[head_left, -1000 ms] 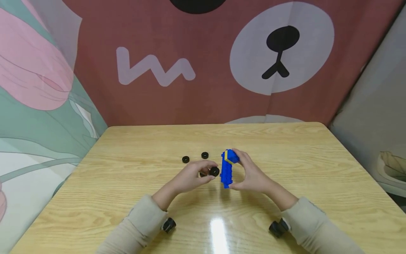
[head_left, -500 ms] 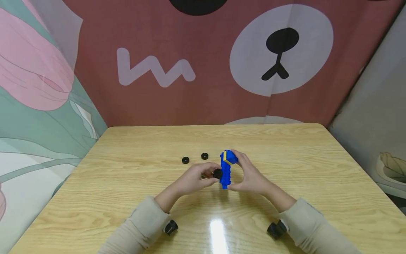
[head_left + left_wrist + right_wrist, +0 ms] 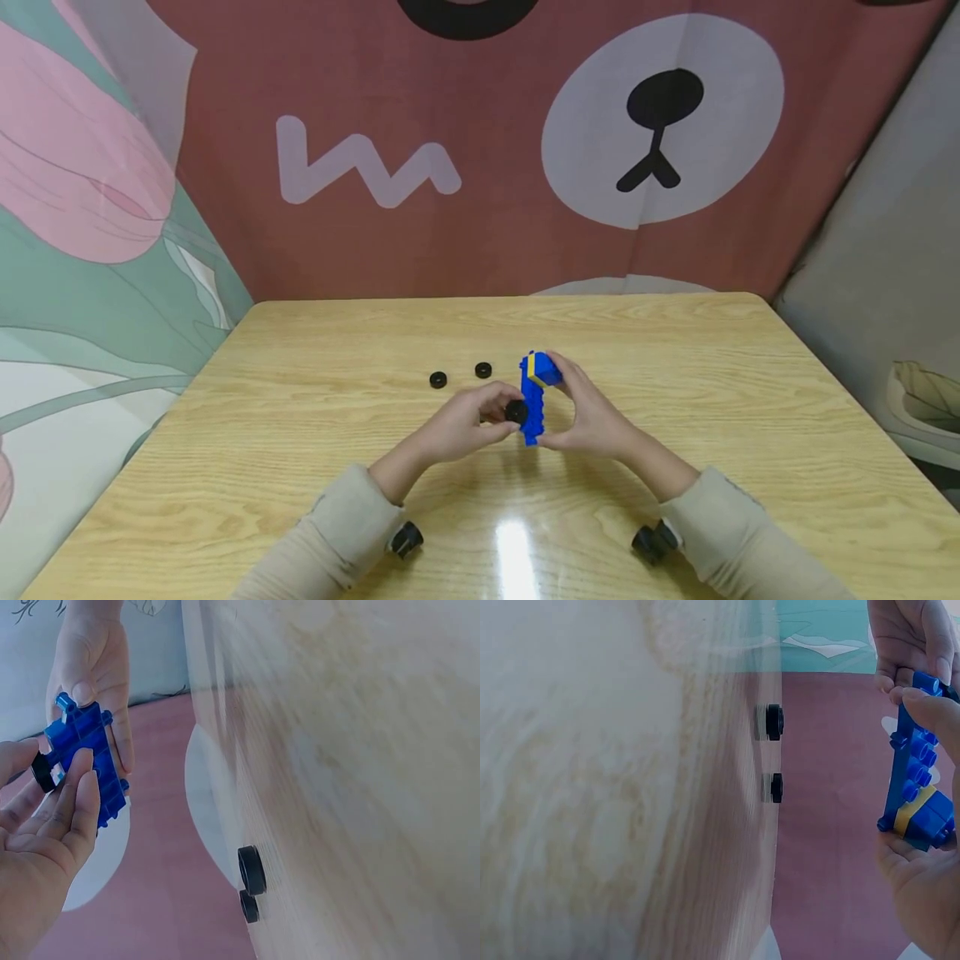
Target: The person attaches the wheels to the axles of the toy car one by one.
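My right hand (image 3: 596, 417) grips a blue toy car base (image 3: 533, 410) by its two ends, thumb at the near end and fingers at the far end. The base is held up off the table, its studs showing in the right wrist view. A blue block (image 3: 932, 819) with a yellow layer (image 3: 915, 808) sits at its far end. Between thumb and fingers, my left hand (image 3: 467, 422) pinches a black wheel (image 3: 43, 772) at a peg on the base's left side, close to the near end. Bare side pegs (image 3: 124, 784) stick out on the opposite side.
Two loose black wheels, one farther left (image 3: 438, 380) and one nearer the middle (image 3: 483, 369), lie on the wooden table (image 3: 300, 417) beyond my left hand. A printed cloth (image 3: 405, 250) hangs behind the table's far edge.
My left hand has moved right, bringing the black wheel from just beside the base up against its side. The right hand and the base have shifted slightly left.
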### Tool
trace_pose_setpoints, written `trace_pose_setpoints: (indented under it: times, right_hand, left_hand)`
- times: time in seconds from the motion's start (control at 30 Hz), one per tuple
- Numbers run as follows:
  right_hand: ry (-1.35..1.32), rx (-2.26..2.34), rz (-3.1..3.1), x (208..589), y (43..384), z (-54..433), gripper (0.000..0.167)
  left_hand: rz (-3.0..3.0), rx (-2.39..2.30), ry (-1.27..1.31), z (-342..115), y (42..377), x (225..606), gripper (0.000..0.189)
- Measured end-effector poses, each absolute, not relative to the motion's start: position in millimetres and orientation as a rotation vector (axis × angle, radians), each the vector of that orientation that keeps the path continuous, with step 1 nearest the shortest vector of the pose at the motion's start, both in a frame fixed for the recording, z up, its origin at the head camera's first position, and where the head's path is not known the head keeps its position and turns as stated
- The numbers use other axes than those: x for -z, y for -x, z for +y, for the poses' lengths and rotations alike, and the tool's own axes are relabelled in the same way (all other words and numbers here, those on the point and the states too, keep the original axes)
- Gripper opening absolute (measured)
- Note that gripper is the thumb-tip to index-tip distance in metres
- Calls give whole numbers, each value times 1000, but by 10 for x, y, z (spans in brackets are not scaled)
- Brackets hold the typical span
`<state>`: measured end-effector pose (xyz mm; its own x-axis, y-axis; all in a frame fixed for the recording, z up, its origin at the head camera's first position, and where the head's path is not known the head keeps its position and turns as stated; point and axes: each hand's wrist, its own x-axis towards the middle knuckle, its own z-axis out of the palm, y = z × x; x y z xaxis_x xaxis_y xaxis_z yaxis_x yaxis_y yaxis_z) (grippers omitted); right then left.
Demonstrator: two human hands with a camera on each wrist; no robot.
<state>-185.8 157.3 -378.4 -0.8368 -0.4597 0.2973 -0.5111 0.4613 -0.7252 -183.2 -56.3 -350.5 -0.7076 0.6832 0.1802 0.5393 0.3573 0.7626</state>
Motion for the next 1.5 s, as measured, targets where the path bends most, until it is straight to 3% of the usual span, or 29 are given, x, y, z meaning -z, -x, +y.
trace_pose_setpoints:
  times: [0.2, 0.6, 0.9, 1.27, 1.5]
  right_hand:
    - [-858, -1361, -2631, 3812, 1846, 1570, 104]
    - [-858, -1690, -2600, 3789, 1795, 1533, 106]
    - [-861, -1751, -2607, 3807, 1821, 1509, 89]
    - [-833, -2061, -2479, 3787, 1815, 1461, 82]
    - [-817, -2157, -2479, 3732, 1760, 1476, 62]
  left_hand:
    - [2408, -1310, -1093, -534, 1719, 3354, 30]
    - [2360, -1364, -1086, -546, 1837, 3596, 31]
    - [2345, -1374, -1063, -528, 1837, 3603, 31]
    - [2335, -1391, -1051, -503, 1837, 3578, 31]
    - [2360, -1371, -1042, -501, 1840, 3580, 31]
